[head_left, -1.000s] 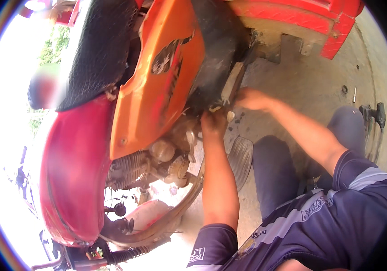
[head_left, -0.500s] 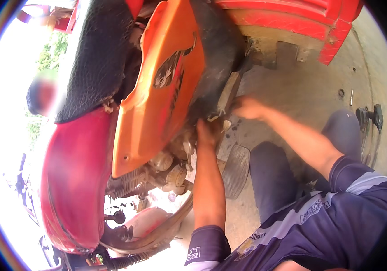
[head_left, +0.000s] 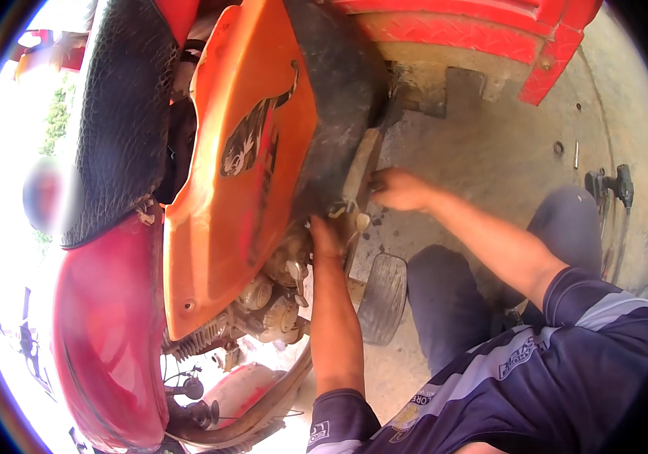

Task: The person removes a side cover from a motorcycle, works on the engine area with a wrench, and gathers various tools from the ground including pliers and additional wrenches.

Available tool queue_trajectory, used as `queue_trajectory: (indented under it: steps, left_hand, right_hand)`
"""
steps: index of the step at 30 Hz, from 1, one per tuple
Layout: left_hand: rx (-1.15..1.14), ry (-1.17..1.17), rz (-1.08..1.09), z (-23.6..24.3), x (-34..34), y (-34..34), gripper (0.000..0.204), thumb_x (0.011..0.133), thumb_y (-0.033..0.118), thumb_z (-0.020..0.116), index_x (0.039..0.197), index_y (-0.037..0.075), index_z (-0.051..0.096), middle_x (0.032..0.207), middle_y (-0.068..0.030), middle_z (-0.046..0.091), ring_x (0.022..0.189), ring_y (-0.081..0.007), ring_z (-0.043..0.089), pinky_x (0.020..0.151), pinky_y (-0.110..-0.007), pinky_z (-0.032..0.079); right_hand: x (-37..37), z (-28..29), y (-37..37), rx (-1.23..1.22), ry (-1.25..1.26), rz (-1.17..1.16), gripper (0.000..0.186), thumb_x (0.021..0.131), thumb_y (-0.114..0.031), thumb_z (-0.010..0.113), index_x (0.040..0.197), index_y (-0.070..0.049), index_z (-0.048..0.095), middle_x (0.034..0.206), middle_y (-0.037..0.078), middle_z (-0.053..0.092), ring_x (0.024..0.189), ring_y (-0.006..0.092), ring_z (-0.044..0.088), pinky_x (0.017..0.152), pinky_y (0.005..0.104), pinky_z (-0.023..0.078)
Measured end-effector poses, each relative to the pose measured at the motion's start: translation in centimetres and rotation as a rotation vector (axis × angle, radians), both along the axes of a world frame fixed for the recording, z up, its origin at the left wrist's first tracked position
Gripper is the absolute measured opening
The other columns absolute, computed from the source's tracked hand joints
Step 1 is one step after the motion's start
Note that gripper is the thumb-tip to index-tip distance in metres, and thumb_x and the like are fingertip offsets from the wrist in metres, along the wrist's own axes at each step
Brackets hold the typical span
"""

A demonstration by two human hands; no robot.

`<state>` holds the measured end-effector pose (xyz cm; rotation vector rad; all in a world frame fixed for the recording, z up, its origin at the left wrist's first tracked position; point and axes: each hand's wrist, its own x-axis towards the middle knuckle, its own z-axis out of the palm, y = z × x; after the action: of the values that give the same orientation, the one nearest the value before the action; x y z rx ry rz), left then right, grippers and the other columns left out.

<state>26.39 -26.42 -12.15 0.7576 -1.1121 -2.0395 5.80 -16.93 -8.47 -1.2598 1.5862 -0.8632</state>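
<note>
My left hand (head_left: 325, 236) reaches in beneath an orange side panel (head_left: 226, 204) with a dark graphic, among the grimy engine parts (head_left: 267, 310) and below a black lower cover (head_left: 328, 113). Its fingertips are mostly hidden there. My right hand (head_left: 396, 189) is just right of a long dusty metal bar (head_left: 365, 163), its fingers curled at the bar's side; what they hold, if anything, I cannot make out. A small bracket (head_left: 362, 222) sits between the hands. The black seat (head_left: 120, 129) and red fuel tank (head_left: 97, 333) lie to the left.
A red metal body (head_left: 460, 30) spans the top. A ribbed footrest (head_left: 383, 299) is beside my bent knees (head_left: 445, 295). On the concrete floor at the right lie a dark tool (head_left: 611, 189), a small metal rod (head_left: 576, 153) and a ring (head_left: 558, 149). Bright daylight fills the left.
Both hands have shifted left and a little down in the view, as have the seat and orange panel. My right hand's fingers stay curled by the bar.
</note>
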Motion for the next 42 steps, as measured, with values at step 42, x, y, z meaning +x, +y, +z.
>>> queue_trajectory:
  steps: [42]
  left_hand:
    - [-0.675, -0.658, -0.061, 1.8, 0.5, 0.9, 0.051, 0.102, 0.038, 0.044, 0.143, 0.009, 0.053, 0.143, -0.0087, 0.057, 0.127, -0.0281, 0.055, 0.103, -0.047, 0.047]
  right_hand:
    - [1.1, -6.3, 0.1, -0.501, 0.236, -0.3, 0.026, 0.098, -0.026, 0.06, 0.094, 0.0, 0.055, 0.081, 0.025, 0.065, 0.078, 0.0473, 0.063, 0.069, 0.0544, 0.051]
